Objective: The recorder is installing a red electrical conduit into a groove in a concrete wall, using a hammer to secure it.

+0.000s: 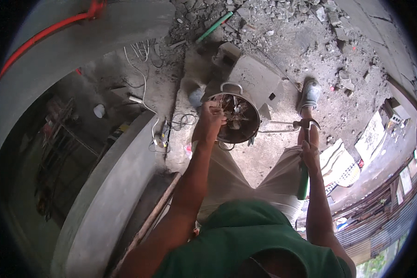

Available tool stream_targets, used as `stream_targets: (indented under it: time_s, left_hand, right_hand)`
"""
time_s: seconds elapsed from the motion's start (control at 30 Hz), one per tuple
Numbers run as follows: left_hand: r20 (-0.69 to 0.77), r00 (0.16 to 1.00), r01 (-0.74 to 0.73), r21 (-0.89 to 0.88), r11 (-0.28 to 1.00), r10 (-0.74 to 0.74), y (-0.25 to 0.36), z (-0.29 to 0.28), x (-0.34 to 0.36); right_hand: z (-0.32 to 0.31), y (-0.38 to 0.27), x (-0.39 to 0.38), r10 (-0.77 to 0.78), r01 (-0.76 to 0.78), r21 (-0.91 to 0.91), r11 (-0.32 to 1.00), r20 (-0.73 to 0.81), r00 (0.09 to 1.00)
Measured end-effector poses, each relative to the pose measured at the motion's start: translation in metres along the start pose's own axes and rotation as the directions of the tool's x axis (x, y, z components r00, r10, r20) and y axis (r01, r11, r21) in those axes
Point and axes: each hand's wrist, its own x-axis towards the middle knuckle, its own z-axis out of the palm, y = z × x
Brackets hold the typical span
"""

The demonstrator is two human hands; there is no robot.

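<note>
Over the left side of a round metal pot (252,101) is my left hand (211,119), its fingers pinched together. What they hold, if anything, is too small to make out. Thin, rusty-looking scraps (236,111) fill part of the pot. My right hand (311,155) grips a claw hammer (303,180) by its green handle, out by my right knee. The hammer's head points away from me. Between the pot and the hammer lies a pale metal piece with two long arms (279,127).
A grey block (252,74) stands just beyond the pot. Rubble (306,41) covers the far ground, where a green bar (214,27) lies. A low concrete wall (111,180) runs along my left, with a white cord (145,83) past its end. Corrugated sheets (384,236) lie at the right.
</note>
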Motion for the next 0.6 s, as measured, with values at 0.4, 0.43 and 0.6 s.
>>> stream_targets:
  time_s: [0.4, 0.43, 0.6]
  left_hand:
    - [0.081, 0.910, -0.238, 0.904, 0.355, 0.406, -0.056, 0.018, 0.075]
    - [0.053, 0.915, -0.218, 0.899, 0.379, 0.401, -0.062, 0.020, 0.083]
    - [-0.136, 0.983, -0.055, 0.412, 0.909, 0.122, -0.091, 0.026, 0.113]
  right_hand:
    - [0.002, 0.002, -0.011, 0.137, -0.136, 0.040, 0.990, -0.009, 0.991]
    - [0.002, -0.001, -0.013, 0.149, -0.148, 0.060, 0.987, -0.006, 0.989]
    - [0.001, -0.015, -0.018, 0.248, -0.248, 0.048, 0.968, -0.004, 0.969]
